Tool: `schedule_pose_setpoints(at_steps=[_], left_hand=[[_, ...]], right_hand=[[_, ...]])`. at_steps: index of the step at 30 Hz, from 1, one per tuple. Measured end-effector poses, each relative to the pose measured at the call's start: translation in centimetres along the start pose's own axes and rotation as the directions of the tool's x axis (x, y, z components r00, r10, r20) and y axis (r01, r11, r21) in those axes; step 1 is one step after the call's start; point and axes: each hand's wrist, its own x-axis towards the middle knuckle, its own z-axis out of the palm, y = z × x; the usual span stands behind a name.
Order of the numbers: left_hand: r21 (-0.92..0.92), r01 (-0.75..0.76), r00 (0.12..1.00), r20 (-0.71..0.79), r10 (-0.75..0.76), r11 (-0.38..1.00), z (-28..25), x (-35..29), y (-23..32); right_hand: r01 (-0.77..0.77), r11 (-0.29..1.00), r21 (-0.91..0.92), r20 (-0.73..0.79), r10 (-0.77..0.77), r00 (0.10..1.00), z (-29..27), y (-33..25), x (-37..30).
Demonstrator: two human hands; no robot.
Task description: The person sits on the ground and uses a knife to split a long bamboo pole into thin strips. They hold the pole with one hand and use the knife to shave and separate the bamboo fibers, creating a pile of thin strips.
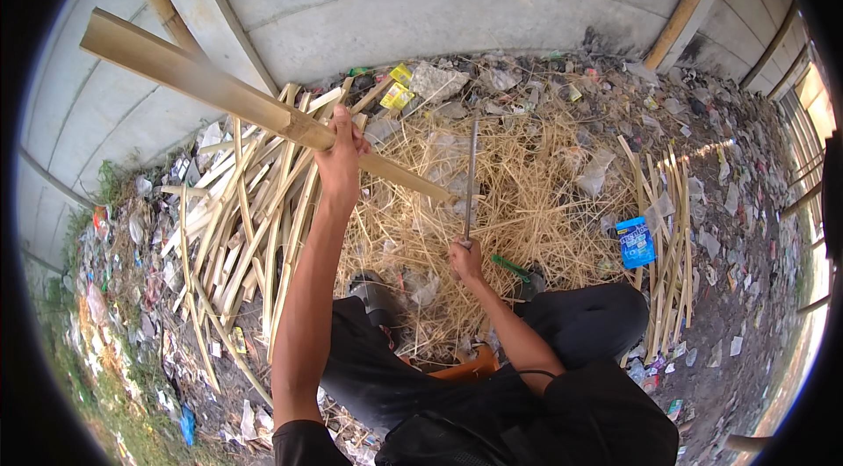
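Observation:
My left hand (341,150) is closed around the middle of a split bamboo piece (198,79), which slants from the upper left down toward the straw-like shavings. Its lower end lies near the blade of a long knife (471,176), seen almost edge-on. The knife's handle is wrapped in the fingers of my right hand (464,259), and the blade points away from me. Bamboo shavings (544,194) cover the ground beneath both hands. To the left lies a large heap of split bamboo strips (255,211).
A smaller bundle of strips (672,246) lies at the right beside a blue packet (635,243). A grey panel wall (457,9) with posts rises at the far side. Litter is scattered all around. Something orange (470,367) shows between my legs, and a green object (509,267) lies near my right wrist.

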Motion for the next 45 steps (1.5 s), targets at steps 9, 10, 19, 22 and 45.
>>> schedule_pose_setpoints(at_steps=[9,10,19,22,45], left_hand=[[0.006,-0.01,1.0,-0.011,0.011,1.0,-0.8,0.6,-0.2],[-0.001,-0.007,1.0,0.003,0.007,1.0,-0.8,0.4,-0.1],[0.033,-0.014,1.0,0.015,0.014,0.999,-0.5,0.0,0.0],[0.047,-0.019,0.999,-0.028,0.021,0.999,-0.5,0.2,-0.1],[0.029,-0.023,1.0,0.009,0.023,0.999,-1.1,0.2,0.0]], right_hand=[[-0.418,0.908,0.042,0.056,0.415,0.908,-2.1,2.7,0.7],[-0.361,0.932,0.025,0.052,0.359,0.932,-0.9,1.6,0.0],[0.245,0.968,0.056,0.149,-0.251,0.957,2.6,-5.6,0.2],[-0.229,0.955,-0.186,-0.033,0.227,0.973,-1.1,1.8,0.2],[0.297,0.946,-0.133,-0.078,-0.309,0.948,2.9,-8.7,-1.1]])
